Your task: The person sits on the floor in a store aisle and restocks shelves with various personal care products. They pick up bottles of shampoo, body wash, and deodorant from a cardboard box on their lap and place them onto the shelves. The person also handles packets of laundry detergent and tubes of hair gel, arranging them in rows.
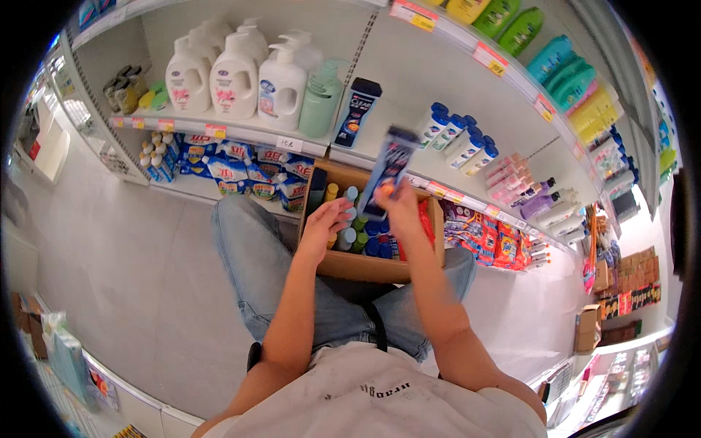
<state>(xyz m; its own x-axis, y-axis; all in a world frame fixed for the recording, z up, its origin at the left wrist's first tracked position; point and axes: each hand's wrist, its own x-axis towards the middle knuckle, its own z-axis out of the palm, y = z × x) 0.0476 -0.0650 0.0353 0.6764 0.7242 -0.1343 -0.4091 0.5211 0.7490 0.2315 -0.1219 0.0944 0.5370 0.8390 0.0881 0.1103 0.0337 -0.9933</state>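
In my right hand (pixel 401 210) is a dark blue shampoo box (pixel 391 162), gripped near its lower end and slightly blurred. It tilts above the cardboard carton (pixel 369 270) that sits between my legs. My left hand (pixel 323 228) hovers over the carton's left part, fingers apart and holding nothing. Inside the carton stand several bottles, among them a grey-capped bottle (pixel 346 236) beside my left fingers. A similar dark blue box (pixel 357 113) stands upright on the shelf (pixel 400 109), left of the one I hold.
Left of the upright box are white pump jugs (pixel 235 77) and a green pump bottle (pixel 320 102). White bottles with blue caps (pixel 454 135) stand to its right. Detergent bags (pixel 237 166) fill the lower shelf. An upper shelf (pixel 504 62) juts out at right.
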